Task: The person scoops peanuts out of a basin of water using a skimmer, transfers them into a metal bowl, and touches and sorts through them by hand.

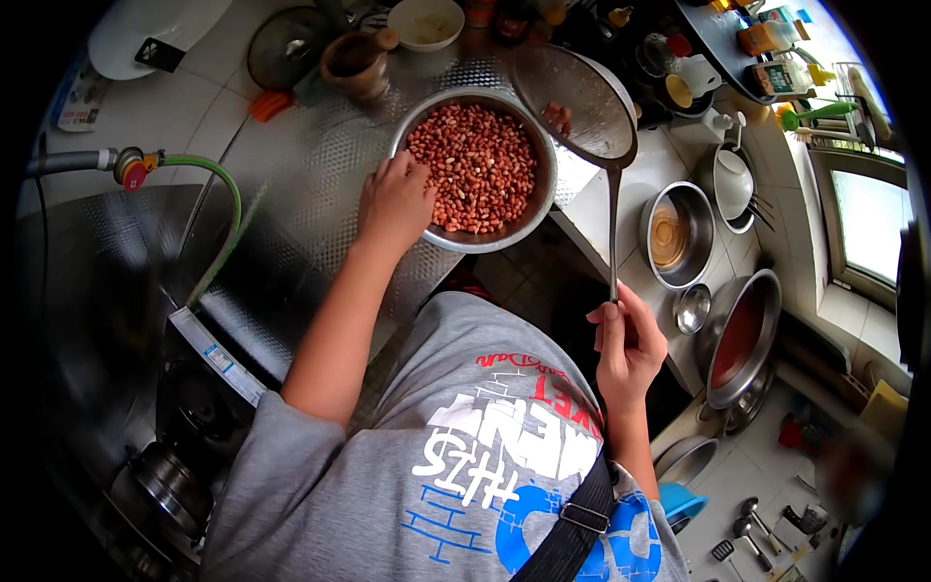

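Observation:
A steel basin (549, 184) full of reddish-skinned peanuts (480, 165) sits on the metal counter. Over its left rim reaches my left hand (396, 199), its bent fingers held together at the edge of the peanuts. Whatever those fingertips may pinch is hidden. My right hand (628, 349) is closed around the end of the long handle of a mesh skimmer (601, 116). The skimmer's round head is up beside the basin's far right side, with a few peanuts (558, 116) lying in it.
A steel pot (677, 236), a small metal bowl (692, 308) and a large basin (745, 339) stand to the right. Behind are a wooden mortar (357, 66), a pan lid (288, 47) and a white bowl (427, 23). A green hose (233, 199) curves on the left.

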A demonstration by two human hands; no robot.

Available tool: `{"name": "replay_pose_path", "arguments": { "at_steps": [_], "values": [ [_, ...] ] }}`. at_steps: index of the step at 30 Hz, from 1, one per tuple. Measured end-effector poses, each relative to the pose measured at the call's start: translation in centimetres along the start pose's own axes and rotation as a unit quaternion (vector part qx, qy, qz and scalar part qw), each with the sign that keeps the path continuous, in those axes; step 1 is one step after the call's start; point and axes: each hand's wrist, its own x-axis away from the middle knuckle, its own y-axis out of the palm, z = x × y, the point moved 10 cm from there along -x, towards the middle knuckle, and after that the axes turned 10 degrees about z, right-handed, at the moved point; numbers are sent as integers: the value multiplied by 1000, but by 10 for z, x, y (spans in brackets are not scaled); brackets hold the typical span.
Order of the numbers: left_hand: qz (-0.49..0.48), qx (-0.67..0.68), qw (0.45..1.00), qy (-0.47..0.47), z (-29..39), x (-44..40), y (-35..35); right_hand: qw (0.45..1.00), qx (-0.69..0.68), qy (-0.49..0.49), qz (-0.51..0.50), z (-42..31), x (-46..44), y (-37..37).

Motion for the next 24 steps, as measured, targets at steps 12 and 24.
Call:
{"name": "replay_pose_path", "arguments": {
  "at_steps": [12,24],
  "values": [
    [206,231,947,79,62,-14,-18,980,-86,178,-38,28,12,10],
    [206,218,941,160,108,-28,-57,995,61,30,-76,4,6,18]
  ]
}}
